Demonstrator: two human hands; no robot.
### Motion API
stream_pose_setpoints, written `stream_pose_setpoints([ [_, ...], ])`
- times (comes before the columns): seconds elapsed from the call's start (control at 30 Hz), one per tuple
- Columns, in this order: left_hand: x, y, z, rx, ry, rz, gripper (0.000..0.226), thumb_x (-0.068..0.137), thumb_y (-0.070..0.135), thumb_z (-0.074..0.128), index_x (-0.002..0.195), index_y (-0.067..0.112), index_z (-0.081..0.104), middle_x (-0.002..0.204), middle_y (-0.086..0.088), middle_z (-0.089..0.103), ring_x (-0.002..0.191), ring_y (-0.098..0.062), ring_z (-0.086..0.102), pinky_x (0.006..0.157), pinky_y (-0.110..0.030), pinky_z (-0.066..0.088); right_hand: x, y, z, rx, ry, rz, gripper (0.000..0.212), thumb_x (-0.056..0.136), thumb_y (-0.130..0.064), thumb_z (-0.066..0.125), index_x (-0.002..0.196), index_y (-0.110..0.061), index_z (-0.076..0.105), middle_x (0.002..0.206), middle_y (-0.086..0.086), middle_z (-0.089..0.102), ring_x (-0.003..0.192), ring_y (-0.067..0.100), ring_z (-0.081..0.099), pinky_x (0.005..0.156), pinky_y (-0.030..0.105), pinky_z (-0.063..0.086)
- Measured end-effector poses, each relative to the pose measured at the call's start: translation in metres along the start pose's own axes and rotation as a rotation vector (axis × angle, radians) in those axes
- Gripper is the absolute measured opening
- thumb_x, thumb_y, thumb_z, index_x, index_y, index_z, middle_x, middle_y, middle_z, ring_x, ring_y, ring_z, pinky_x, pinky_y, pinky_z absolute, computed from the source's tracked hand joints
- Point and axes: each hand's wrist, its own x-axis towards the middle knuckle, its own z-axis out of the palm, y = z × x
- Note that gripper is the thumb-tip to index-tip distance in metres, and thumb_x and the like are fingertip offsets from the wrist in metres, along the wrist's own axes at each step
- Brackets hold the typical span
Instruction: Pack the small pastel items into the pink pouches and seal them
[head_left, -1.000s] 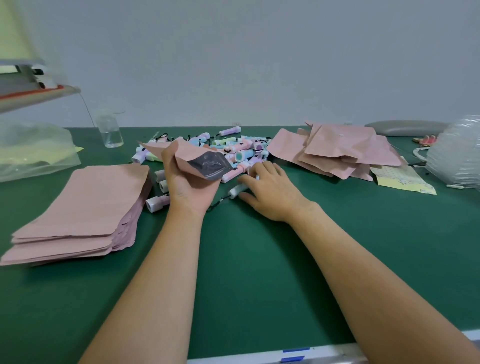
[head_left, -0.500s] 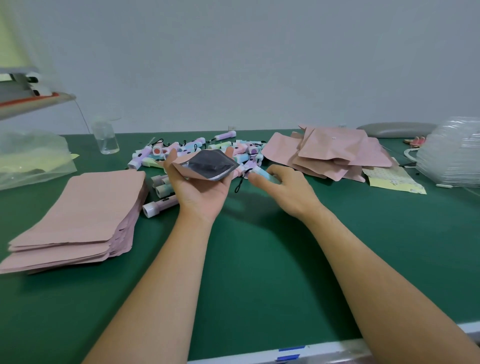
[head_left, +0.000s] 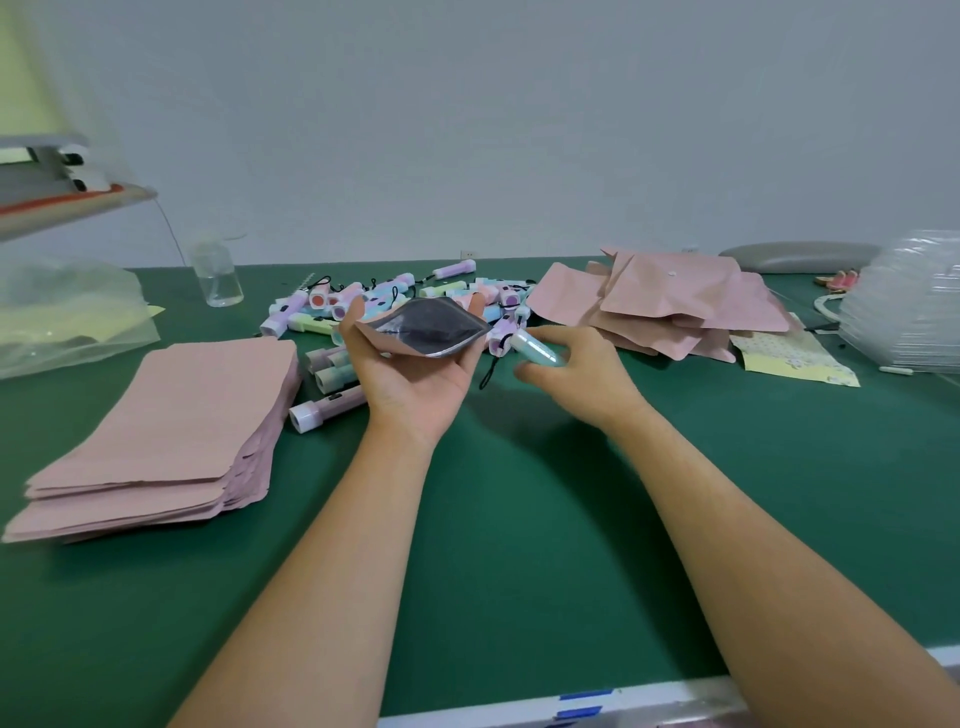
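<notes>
Grip of the left hand (head_left: 415, 379) is closed on an open pink foil-lined pouch (head_left: 431, 332): the hand lies palm up above the green surface (head_left: 519, 545), with the thumb against the pouch's left edge and the fingers curled up behind its right edge, so the pouch sits cupped in the palm. The pouch's mouth is bowed wide into an oval facing the camera, and its dark silvery lining shows inside. The right hand (head_left: 582, 371) has its grip pinched on a small pale blue cylindrical item (head_left: 536, 349), thumb below and fingers above. The item is tilted, its white-tipped end pointing up and left toward the pouch's mouth. It is just beside the pouch's right edge and outside it. A thin black cord loop (head_left: 488, 373) hangs from that end, between the two hands. Behind the hands, a loose heap of small pastel cylindrical items (head_left: 395, 291) in pink, lilac, blue and pale green lies on the surface, with a few more near the left wrist, among them a pink one with a white cap (head_left: 327, 411). To the left sits a tall, neat stack of flat pink pouches (head_left: 166, 421). To the right, behind the right hand, lies a loose pile of puffed pink pouches (head_left: 675, 301).
</notes>
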Motion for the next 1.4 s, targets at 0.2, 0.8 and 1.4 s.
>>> stream_pose_setpoints([
  [0.2, -0.002, 0.001, 0.0, -0.029, -0.035, -0.011, 0.08, 0.067, 0.055, 0.083, 0.127, 0.006, 0.062, 0.127, -0.03, 0.069, 0.121, -0.057, 0.064, 0.098, -0.06, 0.056, -0.004, -0.008, 0.006, 0.292, -0.298, 0.078, 0.024, 0.089, -0.034, 0.071, 0.113, -0.034, 0.068, 0.077, -0.001, 0.051, 0.058, 0.013, 0.043, 0.048, 0.023, 0.036],
  [0.8, 0.0, 0.001, 0.0, -0.011, 0.013, -0.008, 0.074, 0.077, 0.059, 0.077, 0.127, 0.007, 0.063, 0.132, -0.023, 0.064, 0.13, -0.049, 0.06, 0.092, -0.056, 0.058, -0.002, -0.013, 0.007, 0.216, -0.061, 0.157, 0.032, 0.08, -0.024, 0.075, 0.063, -0.013, 0.05, 0.048, -0.01, 0.036, 0.044, 0.012, 0.029, 0.053, 0.03, 0.029],
  [1.4, -0.001, 0.005, 0.001, -0.017, 0.064, 0.039, 0.083, 0.063, 0.056, 0.084, 0.128, 0.01, 0.062, 0.13, -0.02, 0.061, 0.138, -0.042, 0.055, 0.101, -0.056, 0.055, -0.002, -0.013, -0.001, 0.597, 0.059, 0.044, 0.049, 0.1, -0.056, 0.054, 0.142, -0.041, 0.035, 0.076, 0.008, 0.038, 0.056, 0.014, 0.035, 0.049, 0.026, 0.034],
])
